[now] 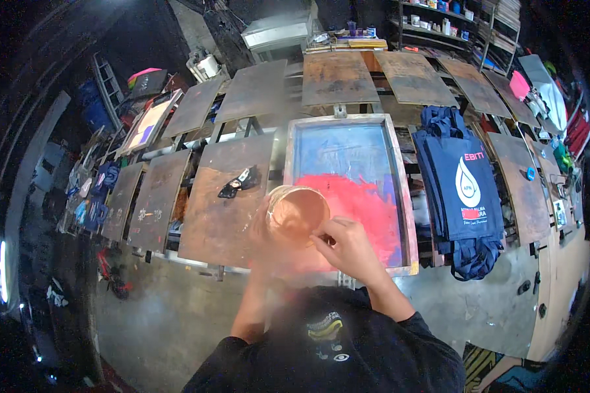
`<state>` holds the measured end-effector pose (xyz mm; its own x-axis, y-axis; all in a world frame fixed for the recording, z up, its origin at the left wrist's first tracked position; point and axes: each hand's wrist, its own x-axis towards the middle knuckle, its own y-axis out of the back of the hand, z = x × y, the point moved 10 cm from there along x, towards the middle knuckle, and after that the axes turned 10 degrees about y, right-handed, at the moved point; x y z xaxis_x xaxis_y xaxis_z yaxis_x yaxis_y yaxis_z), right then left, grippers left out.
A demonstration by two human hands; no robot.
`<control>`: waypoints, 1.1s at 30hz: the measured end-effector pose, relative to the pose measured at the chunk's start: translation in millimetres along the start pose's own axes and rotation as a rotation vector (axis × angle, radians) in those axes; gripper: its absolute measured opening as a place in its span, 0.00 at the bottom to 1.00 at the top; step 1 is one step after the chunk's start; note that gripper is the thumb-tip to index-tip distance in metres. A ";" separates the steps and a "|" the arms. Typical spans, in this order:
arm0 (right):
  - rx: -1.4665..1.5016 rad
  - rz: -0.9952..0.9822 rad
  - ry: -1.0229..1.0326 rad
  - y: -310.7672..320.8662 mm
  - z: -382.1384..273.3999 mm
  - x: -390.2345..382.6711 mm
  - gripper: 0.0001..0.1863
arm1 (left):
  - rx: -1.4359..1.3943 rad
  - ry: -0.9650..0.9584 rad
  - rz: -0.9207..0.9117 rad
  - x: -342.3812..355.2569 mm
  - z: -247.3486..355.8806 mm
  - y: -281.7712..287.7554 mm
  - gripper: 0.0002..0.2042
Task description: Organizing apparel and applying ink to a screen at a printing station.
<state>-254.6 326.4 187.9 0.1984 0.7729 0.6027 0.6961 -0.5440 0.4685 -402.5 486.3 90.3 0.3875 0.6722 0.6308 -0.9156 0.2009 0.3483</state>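
My left hand (261, 226), partly smeared by a blurred patch of the view, is wrapped round the side of a round plastic tub (300, 213). The tub is tipped so that its pale orange inside shows. At its right rim, my right hand (349, 247) has thumb and fingers bent together; what they hold, if anything, is too small to make out. Below the tub lies a screen printing frame (400, 190) with a wooden rim and blue mesh. Red ink (364, 209) covers much of the mesh's nearer part.
A crumpled black scrap (238, 183) lies on the brown board (210, 216) to the left. Navy tote bags (462, 190) with a white print are stacked at the right. More flat boards (337, 77) stand in a far row, with shelves of containers (436, 26) behind.
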 end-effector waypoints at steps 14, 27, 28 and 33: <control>-0.199 0.311 0.067 11.0 12.3 -0.2 0.06 | 0.032 -0.041 -0.033 7.2 18.8 2.7 0.38; -0.071 0.011 0.138 -7.4 -0.9 2.6 0.06 | 0.014 -0.009 -0.042 -3.8 -19.1 -3.9 0.36; -0.098 0.057 0.130 -3.1 1.8 4.9 0.06 | -0.003 -0.041 -0.037 -2.0 -13.6 -4.3 0.37; -0.176 0.261 0.098 13.1 13.6 8.2 0.07 | -0.048 0.028 -0.026 -0.4 -4.7 -4.6 0.37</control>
<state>-234.5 330.0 190.2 0.2813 0.5699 0.7721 0.4993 -0.7740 0.3894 -398.9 488.4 85.2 0.4084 0.6862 0.6020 -0.9098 0.2522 0.3298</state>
